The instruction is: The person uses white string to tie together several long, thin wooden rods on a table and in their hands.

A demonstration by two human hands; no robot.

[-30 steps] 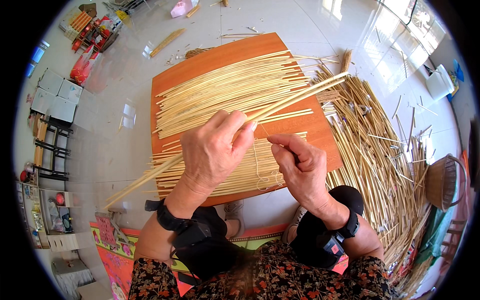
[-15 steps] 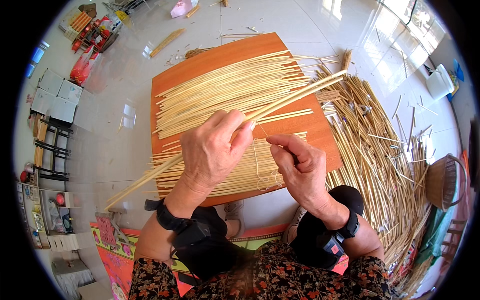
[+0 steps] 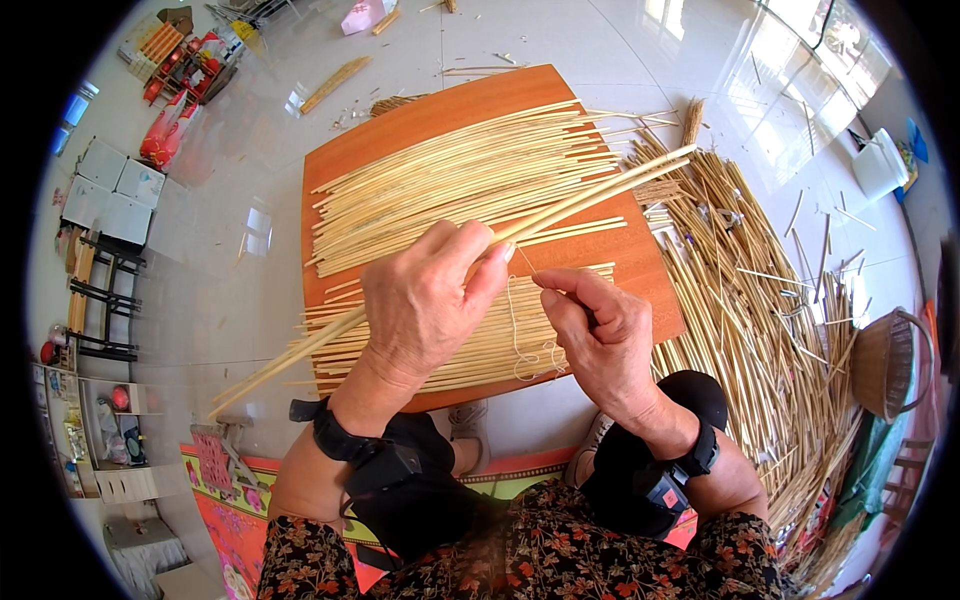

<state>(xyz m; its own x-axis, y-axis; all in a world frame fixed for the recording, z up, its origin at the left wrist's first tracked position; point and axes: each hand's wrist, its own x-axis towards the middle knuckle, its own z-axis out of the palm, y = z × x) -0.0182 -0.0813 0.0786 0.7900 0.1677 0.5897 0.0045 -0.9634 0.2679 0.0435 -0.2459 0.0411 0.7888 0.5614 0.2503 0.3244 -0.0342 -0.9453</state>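
My left hand [image 3: 425,290] is closed round a few long pale stalks [image 3: 600,192], which slant from the lower left to the upper right above the table. A thin string runs from these stalks at my left thumb to my right hand [image 3: 600,335], whose thumb and forefinger pinch it. A loose length of the string [image 3: 514,320] hangs from there and curls over the stalks beneath. Under both hands is an orange-brown wooden table [image 3: 350,150]. Two layers of similar stalks lie on it, a far row [image 3: 450,175] and a near row [image 3: 470,350].
To the right, a large heap of stalks [image 3: 745,320] covers the floor. A woven basket [image 3: 885,362] and a white bucket [image 3: 880,165] stand beyond it. Black folding stools [image 3: 108,300] and white boxes [image 3: 115,195] are at the left. A patterned mat [image 3: 225,500] lies near my feet.
The far ends of the held stalks have shifted very slightly to the right and down. Both hands keep almost the same place and grip.
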